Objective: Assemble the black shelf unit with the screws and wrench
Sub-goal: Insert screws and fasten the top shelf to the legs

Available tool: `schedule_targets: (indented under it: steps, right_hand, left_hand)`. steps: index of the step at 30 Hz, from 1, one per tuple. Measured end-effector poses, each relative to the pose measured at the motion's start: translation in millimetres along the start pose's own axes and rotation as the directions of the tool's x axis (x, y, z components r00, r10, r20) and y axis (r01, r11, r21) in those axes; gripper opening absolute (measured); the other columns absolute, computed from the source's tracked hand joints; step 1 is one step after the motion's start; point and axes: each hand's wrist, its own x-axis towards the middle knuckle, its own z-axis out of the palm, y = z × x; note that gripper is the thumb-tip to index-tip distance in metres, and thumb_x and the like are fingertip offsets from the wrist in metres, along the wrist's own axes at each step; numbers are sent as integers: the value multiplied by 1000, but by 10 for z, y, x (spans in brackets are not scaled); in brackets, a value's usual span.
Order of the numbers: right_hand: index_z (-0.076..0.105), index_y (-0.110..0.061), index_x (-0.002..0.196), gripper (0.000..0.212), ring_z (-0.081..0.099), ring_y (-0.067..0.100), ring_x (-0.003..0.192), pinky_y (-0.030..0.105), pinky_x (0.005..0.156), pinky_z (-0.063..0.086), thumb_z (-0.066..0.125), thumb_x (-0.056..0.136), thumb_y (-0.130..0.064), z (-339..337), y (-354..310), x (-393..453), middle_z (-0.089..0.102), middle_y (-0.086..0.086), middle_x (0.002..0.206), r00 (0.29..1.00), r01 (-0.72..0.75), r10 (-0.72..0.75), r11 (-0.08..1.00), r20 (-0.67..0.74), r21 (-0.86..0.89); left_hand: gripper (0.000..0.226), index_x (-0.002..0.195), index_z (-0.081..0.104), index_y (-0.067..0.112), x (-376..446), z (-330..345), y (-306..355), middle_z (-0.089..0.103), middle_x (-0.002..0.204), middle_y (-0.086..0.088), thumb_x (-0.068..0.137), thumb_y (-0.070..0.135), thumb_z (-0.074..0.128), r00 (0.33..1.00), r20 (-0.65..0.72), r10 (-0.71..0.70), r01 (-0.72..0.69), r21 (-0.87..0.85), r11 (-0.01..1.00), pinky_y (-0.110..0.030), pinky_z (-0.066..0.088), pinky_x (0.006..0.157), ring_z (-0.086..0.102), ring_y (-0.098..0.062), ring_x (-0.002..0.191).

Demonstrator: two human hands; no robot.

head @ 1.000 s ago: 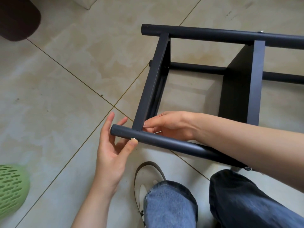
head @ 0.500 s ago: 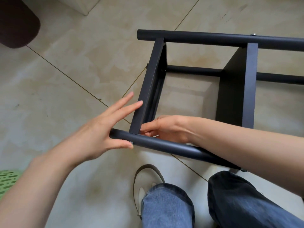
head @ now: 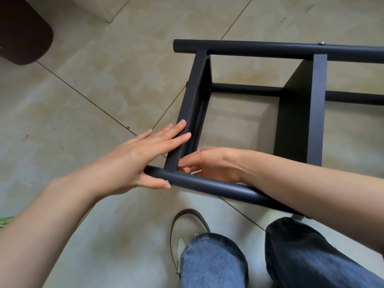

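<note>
Beige tiled floor (head: 87, 113) all round, with the black shelf unit (head: 299, 113) lying on its side. Left hand (head: 133, 161) spread flat: straight fingers (head: 176, 129) laid along the end panel (head: 191, 104), thumb touching a screw head (head: 167, 181) on the near tube (head: 218, 187). Right hand (head: 209, 165) just right of it, inside the frame, fingers curled round a small silvery piece, too hidden to name. Below both hands, blue jeans (head: 214, 265) and a shoe (head: 187, 227). Far up-left, a dark rounded object (head: 22, 30).
</note>
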Motion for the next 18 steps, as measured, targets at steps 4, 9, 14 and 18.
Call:
schedule_targets:
  steps: [4,9,14,18]
  right_hand:
    - [58,-14,68,28,49,10,63,26,71,42,58,95,-21,30,-5,52,50,0,66,997,-12,5,997,-80,-79]
    - [59,-16,71,26,52,9,64,24,70,45,56,95,-24,14,-18,38,54,-2,68,999,-30,27,997,-43,-76]
    - [66,-15,80,21,56,10,67,22,66,49,57,96,-25,-34,-36,-11,57,-2,69,997,-74,74,997,4,-25]
    - [57,-17,103,13,51,10,74,25,73,44,54,96,-28,8,-35,39,53,-2,76,996,-94,93,993,-8,-75]
  left_hand:
    - [110,150,12,52,17,-3,15,-8,154,44,73,29,87,999,-17,-31,29,-73,997,-11,17,116,12,16,144]
    - [116,149,11,48,35,-17,35,-4,152,48,68,23,90,999,-32,-30,27,-72,997,0,21,105,14,24,138]
    - [114,151,15,33,40,-12,48,7,159,26,67,19,91,998,-63,-6,1,-80,997,-3,7,113,4,16,144]
    - [113,151,17,33,39,-1,48,8,159,25,68,18,91,998,-68,-2,-4,-96,995,-2,8,112,4,16,144]
